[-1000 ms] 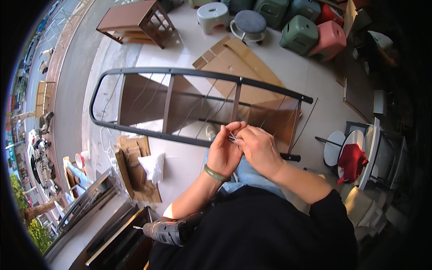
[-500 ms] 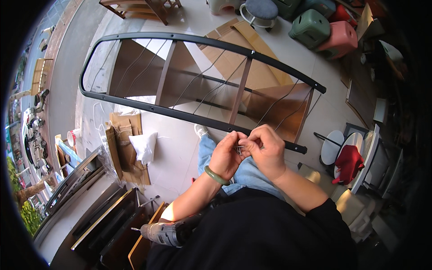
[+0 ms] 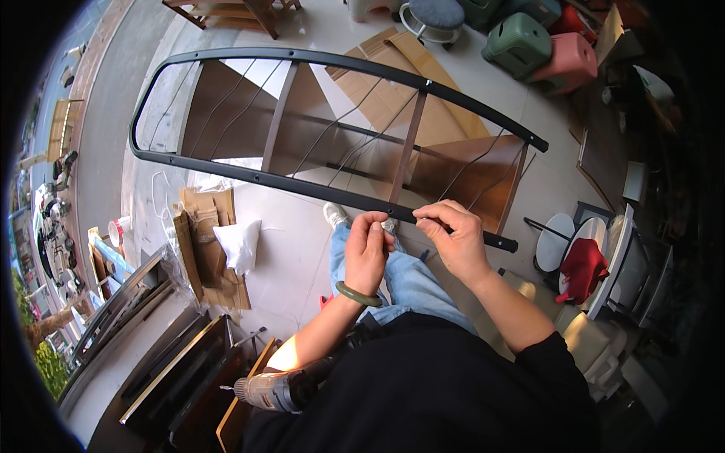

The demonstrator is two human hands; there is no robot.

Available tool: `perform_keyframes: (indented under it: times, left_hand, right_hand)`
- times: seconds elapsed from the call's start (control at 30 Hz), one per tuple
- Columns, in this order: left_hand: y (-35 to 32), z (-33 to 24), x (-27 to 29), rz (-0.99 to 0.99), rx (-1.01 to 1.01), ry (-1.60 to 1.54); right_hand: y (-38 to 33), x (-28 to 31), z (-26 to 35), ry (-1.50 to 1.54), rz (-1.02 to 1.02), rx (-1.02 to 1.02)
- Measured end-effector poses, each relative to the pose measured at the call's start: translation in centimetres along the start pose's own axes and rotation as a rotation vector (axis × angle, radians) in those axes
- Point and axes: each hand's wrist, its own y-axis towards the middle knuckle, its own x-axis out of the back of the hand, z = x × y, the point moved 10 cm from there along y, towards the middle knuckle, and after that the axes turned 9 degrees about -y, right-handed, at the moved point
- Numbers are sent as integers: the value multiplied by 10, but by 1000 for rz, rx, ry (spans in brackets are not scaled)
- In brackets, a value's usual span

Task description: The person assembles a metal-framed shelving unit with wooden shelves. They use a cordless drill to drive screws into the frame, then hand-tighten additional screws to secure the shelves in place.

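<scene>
My left hand (image 3: 367, 253), with a green bangle (image 3: 358, 294) at its wrist, is curled closed; the small metal screws seen in its palm earlier are hidden by the fingers. To its right, my right hand (image 3: 458, 240) pinches a tiny screw, hard to see, between thumb and fingertips. Both hands are at the near rail of a shelf unit with a black metal frame (image 3: 325, 190), lying on its side. Brown boards (image 3: 468, 175) and wavy black rods run across the frame. A power drill (image 3: 270, 390) lies between my left forearm and my body.
Flattened cardboard (image 3: 427, 113) lies beyond the frame. Folded cardboard (image 3: 208, 249) and a white packet (image 3: 239, 245) are on the floor to the left. Plastic stools (image 3: 521, 47) stand far right. A red cloth (image 3: 585, 270) rests on a round seat at right. Dark panels (image 3: 174, 370) lean lower left.
My hands have come apart: the right has moved right and up toward the near rail with a screw pinched, and the left has curled closed over its screws.
</scene>
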Motion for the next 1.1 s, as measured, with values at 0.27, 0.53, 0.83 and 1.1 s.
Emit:
perform_keyframes:
  times: [0.27, 0.53, 0.83, 1.1]
  left_hand:
    - [5, -28, -16, 82, -390, 952]
    - [13, -30, -20, 15, -487, 1133]
    - [15, -33, -19, -23, -495, 1092]
    - [-3, -47, 3, -156, -471, 655]
  right_hand:
    - [11, -13, -1, 50, -26, -15]
    - [17, -29, 28, -309, -40, 315]
    - [19, -57, 52, -713, 85, 582]
    - [22, -62, 52, -810, 123, 661]
